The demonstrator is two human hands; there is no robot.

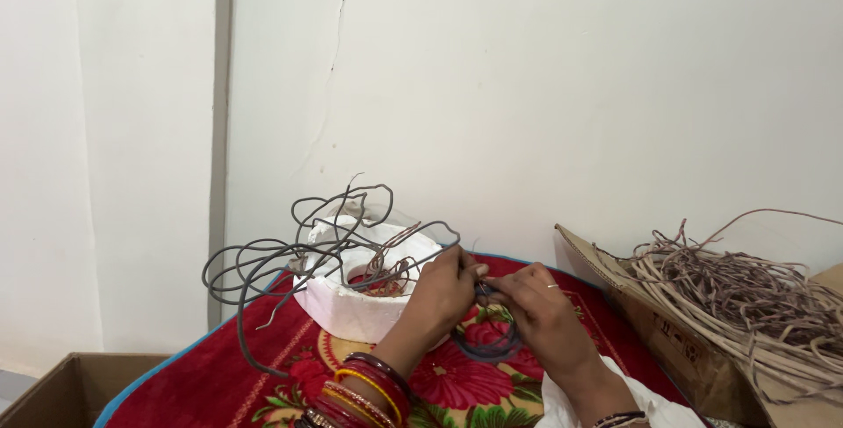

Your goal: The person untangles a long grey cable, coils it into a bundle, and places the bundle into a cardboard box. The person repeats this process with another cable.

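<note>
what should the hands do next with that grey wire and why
Probably pull a little more grey wire through: both the left hand and right hand pinch it together, a small coil hangs below them, and loose loops still trail left.

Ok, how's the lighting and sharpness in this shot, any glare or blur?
Head view: soft, even light on the white wall, no glare; faint shadows behind the grey wire; left hand and right hand slightly soft; the cardboard box's cords look sharp.
</note>
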